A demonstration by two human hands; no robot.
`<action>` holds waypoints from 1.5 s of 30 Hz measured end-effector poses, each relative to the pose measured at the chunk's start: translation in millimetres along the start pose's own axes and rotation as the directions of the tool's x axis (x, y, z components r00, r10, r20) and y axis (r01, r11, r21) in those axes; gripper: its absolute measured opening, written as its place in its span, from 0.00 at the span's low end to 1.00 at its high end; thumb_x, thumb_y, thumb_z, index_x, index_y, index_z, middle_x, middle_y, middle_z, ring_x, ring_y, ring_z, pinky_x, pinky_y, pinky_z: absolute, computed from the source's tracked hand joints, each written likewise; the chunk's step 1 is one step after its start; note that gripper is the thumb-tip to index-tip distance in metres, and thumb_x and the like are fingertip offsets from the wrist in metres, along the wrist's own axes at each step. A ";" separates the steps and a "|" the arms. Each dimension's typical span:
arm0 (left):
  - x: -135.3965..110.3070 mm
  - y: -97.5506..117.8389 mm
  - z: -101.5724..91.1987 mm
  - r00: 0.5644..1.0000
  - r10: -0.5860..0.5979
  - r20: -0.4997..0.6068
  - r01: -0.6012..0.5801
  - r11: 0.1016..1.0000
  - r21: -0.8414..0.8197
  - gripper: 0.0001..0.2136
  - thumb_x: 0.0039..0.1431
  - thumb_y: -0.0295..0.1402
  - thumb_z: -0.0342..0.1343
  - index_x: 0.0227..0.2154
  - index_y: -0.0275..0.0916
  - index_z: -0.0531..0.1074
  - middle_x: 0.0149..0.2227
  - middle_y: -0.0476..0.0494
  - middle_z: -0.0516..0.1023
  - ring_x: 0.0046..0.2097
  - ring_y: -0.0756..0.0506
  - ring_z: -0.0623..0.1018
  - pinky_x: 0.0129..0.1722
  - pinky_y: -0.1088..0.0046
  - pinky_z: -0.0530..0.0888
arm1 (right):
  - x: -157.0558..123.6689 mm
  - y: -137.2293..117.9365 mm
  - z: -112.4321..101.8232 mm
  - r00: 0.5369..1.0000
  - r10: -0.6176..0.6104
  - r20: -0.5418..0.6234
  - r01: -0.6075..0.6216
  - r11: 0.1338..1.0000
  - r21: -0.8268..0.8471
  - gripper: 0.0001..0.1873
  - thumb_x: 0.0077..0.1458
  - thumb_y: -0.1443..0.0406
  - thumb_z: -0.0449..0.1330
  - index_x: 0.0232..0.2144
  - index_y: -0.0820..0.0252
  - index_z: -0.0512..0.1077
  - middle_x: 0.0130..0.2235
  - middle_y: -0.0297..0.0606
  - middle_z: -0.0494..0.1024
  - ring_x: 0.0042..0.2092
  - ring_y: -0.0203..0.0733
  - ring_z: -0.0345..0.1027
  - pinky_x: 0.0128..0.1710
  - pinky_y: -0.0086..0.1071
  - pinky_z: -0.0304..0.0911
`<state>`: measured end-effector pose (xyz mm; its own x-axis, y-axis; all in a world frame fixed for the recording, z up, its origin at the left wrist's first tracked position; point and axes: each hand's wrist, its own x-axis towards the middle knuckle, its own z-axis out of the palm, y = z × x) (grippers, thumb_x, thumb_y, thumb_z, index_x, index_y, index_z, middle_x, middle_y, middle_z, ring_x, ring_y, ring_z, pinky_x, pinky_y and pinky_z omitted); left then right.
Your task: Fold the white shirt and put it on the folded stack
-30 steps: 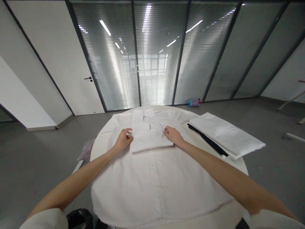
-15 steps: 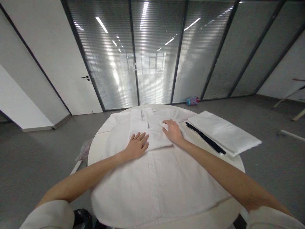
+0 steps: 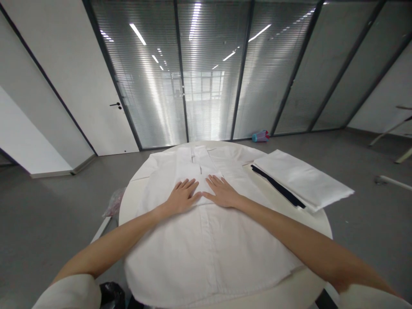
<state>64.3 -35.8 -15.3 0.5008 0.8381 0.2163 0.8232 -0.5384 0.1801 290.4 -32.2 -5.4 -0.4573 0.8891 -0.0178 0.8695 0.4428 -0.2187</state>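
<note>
A white button-front shirt [image 3: 209, 249] lies spread over the round table [image 3: 128, 204], its lower hem hanging toward me. Across its upper middle rests a folded white layer of cloth, partly covered by my hands. My left hand [image 3: 182, 196] is flat on this layer, fingers stretched forward. Palm down beside it, my right hand [image 3: 222, 192] presses the same cloth with its fingers spread. The two thumbs nearly meet at the middle. Neither hand grips anything.
On the table's right lies a folded white cloth stack [image 3: 302, 178], with a black strip [image 3: 277, 186] along its left edge. A clear plastic bag [image 3: 114, 204] shows at the left table edge, and a black bag [image 3: 111, 295] below. A blue and red item [image 3: 260, 136] sits by the glass partition.
My right hand has moved left and toward me, from the fold's right side to beside my left hand, and now lies flat. My left hand has barely shifted.
</note>
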 end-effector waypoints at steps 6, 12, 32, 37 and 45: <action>7.4 -7.7 -1.8 0.993 -0.053 -0.101 0.055 0.998 0.010 0.29 0.69 0.49 0.44 0.67 0.40 0.57 0.70 0.36 0.56 0.71 0.30 0.49 0.67 0.44 0.52 | 5.6 3.0 -5.6 0.992 -0.068 -0.108 0.069 0.998 0.006 0.42 0.66 0.42 0.30 0.71 0.58 0.50 0.72 0.42 0.44 0.73 0.48 0.31 0.70 0.49 0.26; 6.2 -12.3 6.3 0.992 -0.088 0.093 0.086 0.996 0.019 0.35 0.66 0.57 0.40 0.70 0.41 0.51 0.71 0.36 0.49 0.71 0.27 0.46 0.66 0.42 0.50 | 12.4 16.7 -4.3 1.000 0.014 0.017 -0.014 0.999 0.029 0.42 0.65 0.41 0.34 0.71 0.57 0.48 0.73 0.41 0.41 0.73 0.50 0.31 0.70 0.52 0.31; 1.3 -6.8 -10.7 0.998 0.068 0.006 -0.068 0.995 -0.071 0.31 0.68 0.52 0.43 0.69 0.45 0.53 0.72 0.39 0.49 0.72 0.35 0.45 0.68 0.47 0.49 | 13.9 23.3 3.7 1.000 0.014 -0.019 -0.013 0.999 0.049 0.41 0.65 0.41 0.37 0.71 0.58 0.49 0.73 0.43 0.41 0.73 0.52 0.31 0.69 0.54 0.33; 2.4 -8.5 -1.2 0.993 0.025 0.115 -0.021 0.999 -0.034 0.33 0.68 0.55 0.41 0.70 0.45 0.51 0.72 0.37 0.47 0.72 0.32 0.46 0.67 0.46 0.49 | 13.9 22.0 3.0 1.000 0.018 -0.016 -0.017 0.999 0.036 0.41 0.66 0.42 0.38 0.71 0.58 0.49 0.73 0.43 0.41 0.73 0.51 0.31 0.69 0.54 0.34; 1.9 -5.6 -4.1 0.994 0.029 0.102 -0.027 0.999 -0.017 0.32 0.68 0.54 0.41 0.69 0.43 0.53 0.71 0.37 0.50 0.71 0.32 0.49 0.67 0.46 0.51 | 14.3 22.8 4.1 1.000 0.010 -0.027 -0.009 0.999 0.035 0.41 0.66 0.43 0.38 0.70 0.60 0.50 0.72 0.44 0.42 0.73 0.53 0.32 0.69 0.54 0.34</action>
<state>59.5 -31.5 -11.9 0.5489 0.8268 0.1228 0.8047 -0.5625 0.1902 302.9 -9.8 -14.7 -0.4430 0.8965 0.0062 0.8668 0.4301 -0.2522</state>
